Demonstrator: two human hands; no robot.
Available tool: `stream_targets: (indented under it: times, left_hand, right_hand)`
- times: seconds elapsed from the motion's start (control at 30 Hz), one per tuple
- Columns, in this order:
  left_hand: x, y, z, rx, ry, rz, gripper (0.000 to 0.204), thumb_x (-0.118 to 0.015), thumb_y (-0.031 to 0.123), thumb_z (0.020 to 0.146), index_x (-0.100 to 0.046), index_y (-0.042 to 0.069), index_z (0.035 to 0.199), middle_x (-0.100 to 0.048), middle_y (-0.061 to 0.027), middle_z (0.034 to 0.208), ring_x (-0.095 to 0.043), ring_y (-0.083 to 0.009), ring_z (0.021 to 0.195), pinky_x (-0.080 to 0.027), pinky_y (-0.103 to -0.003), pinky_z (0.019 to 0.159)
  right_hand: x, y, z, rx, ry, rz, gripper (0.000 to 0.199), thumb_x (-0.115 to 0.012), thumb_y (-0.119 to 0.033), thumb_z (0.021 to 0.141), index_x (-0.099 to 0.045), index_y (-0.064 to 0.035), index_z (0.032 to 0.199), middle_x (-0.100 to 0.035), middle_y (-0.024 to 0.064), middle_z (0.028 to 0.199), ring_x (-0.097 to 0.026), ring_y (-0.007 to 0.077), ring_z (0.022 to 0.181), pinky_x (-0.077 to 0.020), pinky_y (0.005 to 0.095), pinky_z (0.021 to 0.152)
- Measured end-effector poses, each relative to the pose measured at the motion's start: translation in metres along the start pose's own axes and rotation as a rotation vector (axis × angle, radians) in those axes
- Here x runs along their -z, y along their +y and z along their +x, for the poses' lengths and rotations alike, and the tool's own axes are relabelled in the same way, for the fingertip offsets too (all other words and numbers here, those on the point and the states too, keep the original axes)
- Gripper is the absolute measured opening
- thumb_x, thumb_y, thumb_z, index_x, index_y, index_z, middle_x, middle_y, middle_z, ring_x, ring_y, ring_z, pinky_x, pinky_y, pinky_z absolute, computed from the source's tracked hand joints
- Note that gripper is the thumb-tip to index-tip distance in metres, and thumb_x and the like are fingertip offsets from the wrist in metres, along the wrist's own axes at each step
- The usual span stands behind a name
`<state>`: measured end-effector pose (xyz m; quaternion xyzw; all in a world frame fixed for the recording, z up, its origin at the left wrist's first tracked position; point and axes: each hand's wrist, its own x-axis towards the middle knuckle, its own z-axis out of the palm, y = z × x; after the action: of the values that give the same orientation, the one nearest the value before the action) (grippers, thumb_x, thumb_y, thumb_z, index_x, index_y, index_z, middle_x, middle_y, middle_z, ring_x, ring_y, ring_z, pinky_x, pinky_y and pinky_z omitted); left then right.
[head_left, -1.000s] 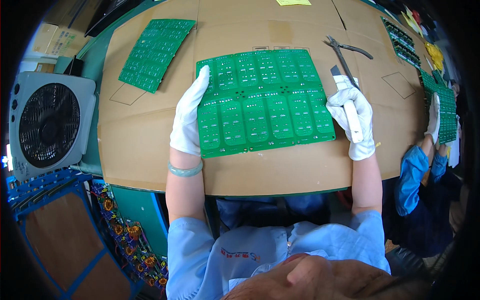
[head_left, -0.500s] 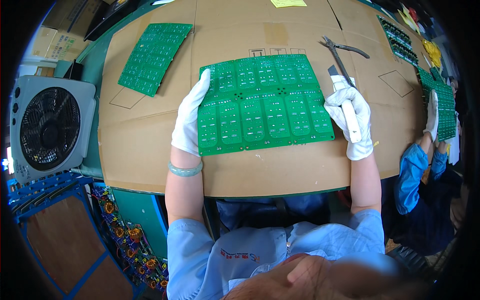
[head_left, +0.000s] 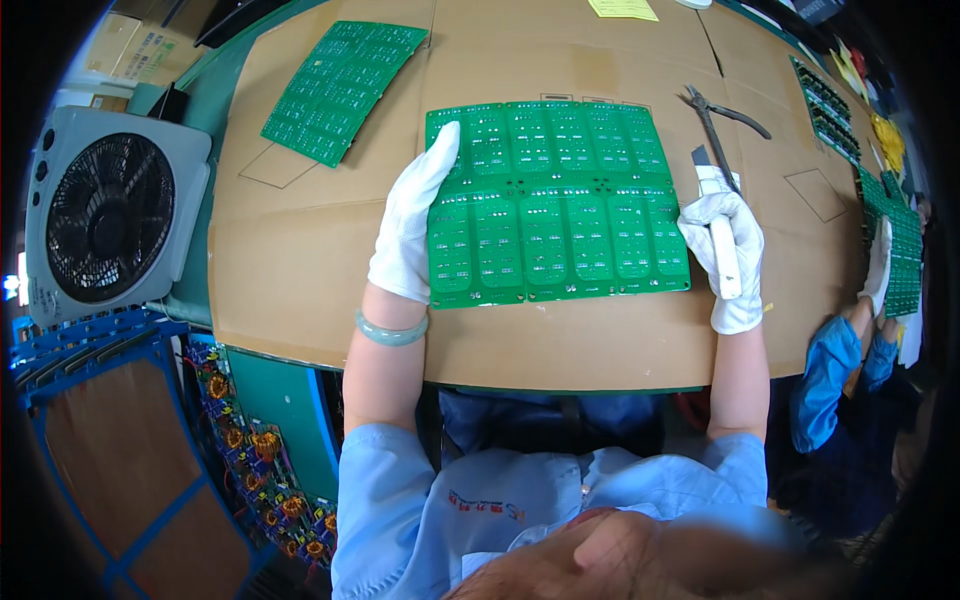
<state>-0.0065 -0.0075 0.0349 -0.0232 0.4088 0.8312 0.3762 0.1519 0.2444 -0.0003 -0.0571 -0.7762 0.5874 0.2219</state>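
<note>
A large green circuit board panel (head_left: 555, 200) lies flat on the cardboard-covered table (head_left: 300, 260). My left hand (head_left: 410, 220), in a white glove, rests flat along the panel's left edge. My right hand (head_left: 725, 255), also gloved, is closed around a white utility knife (head_left: 718, 225) at the panel's right edge, blade end pointing away from me. A pale green bangle sits on my left wrist.
A second green panel (head_left: 340, 90) lies at the far left. Metal pliers (head_left: 720, 125) lie beyond the knife. A grey box fan (head_left: 110, 215) stands left. Another person's gloved hand (head_left: 880, 265) holds green boards (head_left: 905, 250) at right. A yellow note (head_left: 622, 8) lies at the far edge.
The panel and both hands sit slightly farther from me on the table; their grip and layout look the same.
</note>
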Motion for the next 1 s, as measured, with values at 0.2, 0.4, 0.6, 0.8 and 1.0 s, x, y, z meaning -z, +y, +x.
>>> stream_targets:
  times: [0.2,0.4,0.6,0.8,1.0]
  left_hand:
    - [0.007,0.000,-0.001,-0.080,0.070,0.110,0.037,-0.053,0.034,0.090,-0.054,0.003,0.110,-0.061,-0.0056,0.100,-0.059,-0.0119,0.085,-0.049,-0.025,0.073]
    - [0.004,0.002,-0.005,-0.104,0.038,0.187,0.041,-0.055,0.037,0.088,-0.053,0.002,0.111,-0.060,-0.0065,0.099,-0.059,-0.0127,0.085,-0.050,-0.027,0.071]
    - [0.005,0.003,-0.005,-0.154,-0.005,0.240,0.042,-0.056,0.037,0.087,-0.052,0.003,0.111,-0.060,-0.0066,0.100,-0.059,-0.0133,0.086,-0.050,-0.027,0.072]
    - [-0.001,0.002,-0.009,-0.200,-0.012,0.226,0.041,-0.059,0.036,0.086,-0.053,0.003,0.110,-0.059,-0.0059,0.100,-0.058,-0.0127,0.087,-0.048,-0.027,0.074]
    - [0.010,0.002,-0.003,-0.108,-0.011,0.181,0.041,-0.059,0.036,0.086,-0.053,0.002,0.109,-0.059,-0.0044,0.099,-0.056,-0.0110,0.086,-0.047,-0.025,0.074]
  right_hand:
    - [-0.001,0.006,-0.001,0.016,-0.027,-0.017,0.020,-0.068,0.006,0.073,-0.054,0.0017,0.087,-0.061,0.0114,0.086,-0.060,0.0166,0.080,-0.0504,0.0265,0.074]
    - [-0.001,0.011,-0.001,0.019,-0.036,-0.023,0.021,-0.064,0.012,0.071,-0.053,0.0037,0.087,-0.060,0.0140,0.087,-0.060,0.0186,0.080,-0.0511,0.0275,0.075]
    - [0.005,0.019,-0.002,-0.105,-0.020,0.080,0.014,-0.059,0.010,0.076,-0.053,0.0041,0.087,-0.060,0.0145,0.087,-0.060,0.0190,0.081,-0.0513,0.0277,0.076]
    - [0.003,0.018,-0.002,-0.041,-0.026,-0.029,0.014,-0.059,0.009,0.076,-0.053,0.0038,0.088,-0.060,0.0141,0.087,-0.059,0.0188,0.081,-0.0511,0.0277,0.075]
    - [0.002,0.018,-0.002,-0.026,-0.010,-0.090,0.017,-0.063,0.010,0.074,-0.054,0.0027,0.086,-0.060,0.0121,0.086,-0.059,0.0180,0.080,-0.0496,0.0274,0.075]
